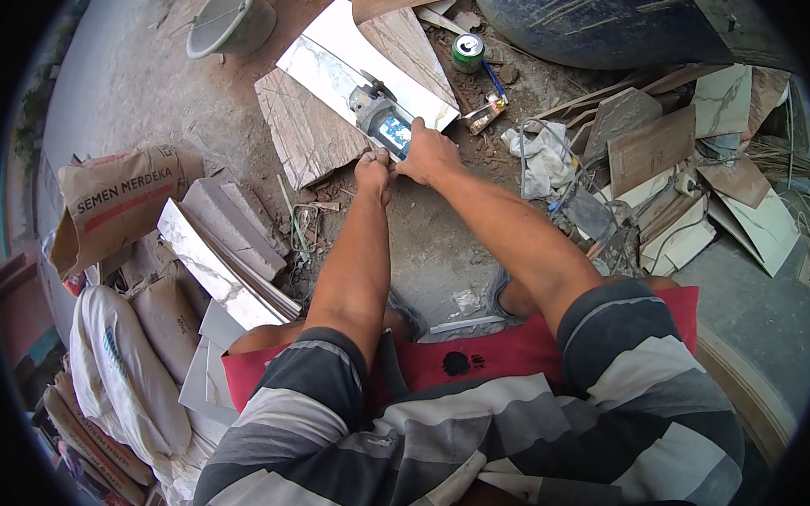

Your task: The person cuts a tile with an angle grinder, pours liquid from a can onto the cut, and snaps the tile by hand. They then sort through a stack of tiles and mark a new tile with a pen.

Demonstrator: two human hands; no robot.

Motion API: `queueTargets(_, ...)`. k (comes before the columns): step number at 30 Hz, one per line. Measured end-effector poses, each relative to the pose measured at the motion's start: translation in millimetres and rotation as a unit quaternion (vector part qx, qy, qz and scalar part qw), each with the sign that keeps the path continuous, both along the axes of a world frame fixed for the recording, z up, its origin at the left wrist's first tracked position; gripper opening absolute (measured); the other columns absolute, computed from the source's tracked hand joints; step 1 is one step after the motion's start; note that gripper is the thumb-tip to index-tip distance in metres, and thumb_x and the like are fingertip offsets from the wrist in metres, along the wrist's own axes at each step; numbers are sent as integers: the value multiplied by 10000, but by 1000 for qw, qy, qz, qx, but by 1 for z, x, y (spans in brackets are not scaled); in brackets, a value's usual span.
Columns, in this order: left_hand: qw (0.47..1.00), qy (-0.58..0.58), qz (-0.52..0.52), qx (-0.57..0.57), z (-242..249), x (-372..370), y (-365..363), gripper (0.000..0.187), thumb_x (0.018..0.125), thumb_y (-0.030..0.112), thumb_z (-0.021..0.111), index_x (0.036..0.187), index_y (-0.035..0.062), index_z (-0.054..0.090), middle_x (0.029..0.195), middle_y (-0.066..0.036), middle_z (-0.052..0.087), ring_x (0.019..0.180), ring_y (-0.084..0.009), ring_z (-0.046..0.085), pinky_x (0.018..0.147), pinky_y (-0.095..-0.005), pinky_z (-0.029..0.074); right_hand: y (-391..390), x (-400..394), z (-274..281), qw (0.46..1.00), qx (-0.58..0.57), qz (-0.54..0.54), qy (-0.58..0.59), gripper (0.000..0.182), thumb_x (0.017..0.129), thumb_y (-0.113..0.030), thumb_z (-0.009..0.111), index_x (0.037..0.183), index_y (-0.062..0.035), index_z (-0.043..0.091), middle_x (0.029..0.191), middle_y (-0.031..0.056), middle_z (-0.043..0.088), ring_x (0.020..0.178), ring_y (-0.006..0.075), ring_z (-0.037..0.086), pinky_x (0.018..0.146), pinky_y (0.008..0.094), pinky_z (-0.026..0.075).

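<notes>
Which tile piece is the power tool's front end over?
The large white tile lying on top, directly under the front of the power tool; the brownish pieces showing on either side lie beneath it.

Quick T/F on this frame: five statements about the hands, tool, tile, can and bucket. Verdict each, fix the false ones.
1. The right hand is on the power tool. True.
2. The left hand is holding a drink can. False: it is at the near end of the power tool; the green can stands on the ground.
3. The power tool is at the white tile. True.
4. In the picture, the bucket is right of the white tile. False: it is to the left.
5. The white tile overlaps brown tile. True.
</notes>
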State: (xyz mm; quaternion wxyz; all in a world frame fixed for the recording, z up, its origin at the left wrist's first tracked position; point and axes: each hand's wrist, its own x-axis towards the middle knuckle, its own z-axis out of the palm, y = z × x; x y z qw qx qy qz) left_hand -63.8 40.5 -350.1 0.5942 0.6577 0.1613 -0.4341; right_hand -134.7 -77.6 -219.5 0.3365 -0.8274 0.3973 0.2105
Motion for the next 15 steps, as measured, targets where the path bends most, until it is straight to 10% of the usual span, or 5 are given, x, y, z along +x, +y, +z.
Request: queueTargets(15, 1000, 9, -22, 3, -6, 5, 1, 159, 1021, 227, 581, 975, 75, 599, 840, -38, 653, 689, -140, 603, 589, -283, 509, 5, -25, 2, 1000, -6, -13, 14, 755, 716, -318, 840, 1274, 9, 451, 1166, 235, 672, 1113, 370, 660, 948, 432, 550)
